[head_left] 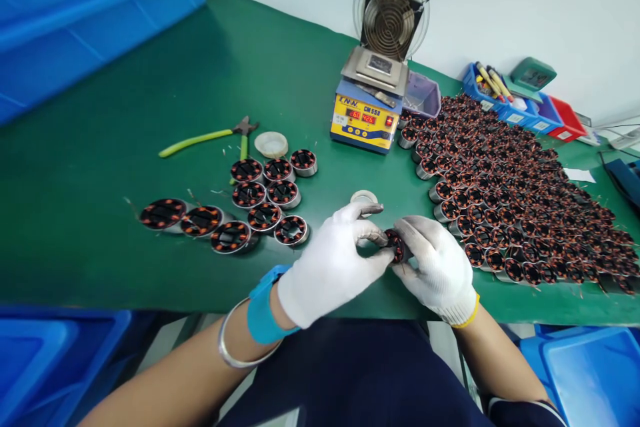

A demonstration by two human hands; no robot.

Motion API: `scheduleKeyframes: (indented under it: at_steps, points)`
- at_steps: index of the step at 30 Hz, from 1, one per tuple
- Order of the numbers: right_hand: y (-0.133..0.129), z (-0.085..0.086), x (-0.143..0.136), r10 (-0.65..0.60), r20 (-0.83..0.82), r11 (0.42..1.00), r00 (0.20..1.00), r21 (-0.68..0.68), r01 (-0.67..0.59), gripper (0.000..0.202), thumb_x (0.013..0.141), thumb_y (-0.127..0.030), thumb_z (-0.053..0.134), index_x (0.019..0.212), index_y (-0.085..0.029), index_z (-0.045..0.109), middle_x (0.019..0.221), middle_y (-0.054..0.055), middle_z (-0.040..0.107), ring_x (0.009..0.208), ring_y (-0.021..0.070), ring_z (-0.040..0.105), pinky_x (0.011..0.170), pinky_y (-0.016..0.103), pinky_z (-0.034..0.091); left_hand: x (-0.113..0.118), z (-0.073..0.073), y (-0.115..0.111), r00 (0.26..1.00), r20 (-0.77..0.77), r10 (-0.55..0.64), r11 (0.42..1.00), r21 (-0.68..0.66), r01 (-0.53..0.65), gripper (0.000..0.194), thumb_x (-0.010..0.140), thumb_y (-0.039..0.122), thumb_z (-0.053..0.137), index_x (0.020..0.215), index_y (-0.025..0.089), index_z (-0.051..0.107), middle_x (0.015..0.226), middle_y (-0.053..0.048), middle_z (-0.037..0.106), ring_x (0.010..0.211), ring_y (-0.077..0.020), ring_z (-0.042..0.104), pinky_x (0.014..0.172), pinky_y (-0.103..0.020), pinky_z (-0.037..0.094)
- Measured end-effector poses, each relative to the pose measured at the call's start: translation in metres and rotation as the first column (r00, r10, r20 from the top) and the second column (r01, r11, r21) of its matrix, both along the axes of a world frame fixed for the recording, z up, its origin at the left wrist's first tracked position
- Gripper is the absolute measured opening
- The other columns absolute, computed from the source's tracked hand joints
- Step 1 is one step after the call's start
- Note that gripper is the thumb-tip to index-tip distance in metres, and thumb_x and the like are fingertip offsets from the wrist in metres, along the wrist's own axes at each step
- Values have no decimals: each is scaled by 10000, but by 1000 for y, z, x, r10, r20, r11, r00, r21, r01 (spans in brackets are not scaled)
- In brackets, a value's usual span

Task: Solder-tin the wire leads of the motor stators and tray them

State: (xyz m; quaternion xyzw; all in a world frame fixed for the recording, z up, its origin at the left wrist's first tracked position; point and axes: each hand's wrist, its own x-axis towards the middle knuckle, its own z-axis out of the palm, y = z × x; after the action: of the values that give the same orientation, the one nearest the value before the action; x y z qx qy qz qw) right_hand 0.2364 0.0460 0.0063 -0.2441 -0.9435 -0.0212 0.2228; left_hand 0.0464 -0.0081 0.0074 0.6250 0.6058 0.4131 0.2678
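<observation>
A small round metal part with copper windings (397,246) is between my two gloved hands, low above the green table's front. My right hand (436,265) is wrapped round its right side. From the left, my left hand (340,257) reaches it with thumb and fingertips closed at its edge; whether the fingers pinch a wire is too small to tell. Just behind my hands lies a small pale round dish (364,199). Several similar wound parts (264,217) stand in loose rows to the left, some with wires sticking up. A large block of them (520,203) covers the right side.
Green-handled cutters (200,140) lie at the left beside a round white dish (271,145). A yellow and blue device (364,119) stands at the back before a fan (390,21). Small bins (545,115) are back right; blue crates (100,20) back left.
</observation>
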Motion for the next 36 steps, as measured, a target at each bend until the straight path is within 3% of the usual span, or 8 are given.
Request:
scheduleKeyframes:
  at_steps: [8, 12, 16, 18, 23, 29, 34, 36]
  points:
    - [-1, -1, 2, -46, -176, 998, 983, -49, 38, 613, 825, -193, 641, 1394, -211, 414, 1136, 130, 641, 1049, 268, 641, 870, 422, 585, 13, -18, -5, 939, 315, 138, 989, 13, -149, 156, 709, 167, 613, 599, 215, 514, 955, -98, 713, 1063, -257, 688, 852, -342, 571]
    - [-3, -1, 2, 3, -182, 997, 983, -80, -18, 614, 820, -179, 626, 1395, -225, 416, 1117, 118, 648, 1047, 267, 652, 860, 425, 593, 7, -23, -8, 884, 427, 192, 965, 84, -250, 55, 773, 205, 606, 823, 193, 588, 1116, -113, 673, 1073, -241, 658, 887, -361, 548]
    - [-2, 0, 0, 35, -207, 996, 978, -78, -52, 602, 820, -168, 632, 1384, -220, 427, 1129, 120, 641, 1054, 262, 646, 874, 425, 588, -2, -13, -6, 960, 275, -59, 996, -42, 73, 79, 833, 274, 598, 803, 201, 596, 836, -33, 661, 795, -185, 633, 749, -329, 531]
    - [0, 2, 0, 27, -223, 996, 974, -73, -44, 586, 817, -171, 652, 1363, -212, 445, 1124, 120, 638, 1048, 256, 642, 881, 416, 585, -5, -7, -7, 901, 420, -106, 973, -145, 182, 217, 886, 314, 544, 697, 209, 537, 601, 25, 529, 547, -129, 512, 544, -275, 457]
    - [0, 7, -2, -48, -216, 997, 975, -72, 33, 540, 804, -167, 676, 1310, -209, 491, 1101, 114, 646, 1041, 247, 633, 885, 398, 578, -16, -6, -12, 606, 775, 178, 967, -25, -253, 309, 905, 491, 559, 750, 229, 504, 629, 31, 497, 502, -118, 474, 458, -258, 401]
    - [1, 4, -6, -38, -186, 995, 982, -96, 20, 541, 828, -234, 654, 1338, -238, 473, 1128, 110, 647, 1050, 262, 643, 876, 433, 575, -10, -15, 0, 865, 503, -5, 981, -164, 101, 270, 866, 399, 610, 686, 204, 560, 570, 34, 531, 515, -117, 489, 495, -252, 423]
    - [11, -4, -7, -133, -168, 979, 977, -177, 103, 503, 800, -276, 672, 1268, -232, 492, 1180, 111, 634, 1096, 255, 644, 909, 419, 570, -11, -26, 11, 675, 678, 290, 921, -5, -390, 240, 899, 398, 537, 755, 206, 545, 674, 3, 603, 594, -136, 585, 585, -280, 513]
    - [19, -4, -12, -219, -80, 949, 973, -248, 193, 485, 782, -272, 665, 1239, -225, 510, 1281, 115, 606, 1139, 251, 638, 894, 393, 572, -10, -36, 14, 749, 571, 336, 906, 20, -422, 266, 839, 421, 604, 966, 188, 590, 954, -78, 696, 865, -204, 684, 785, -359, 570]
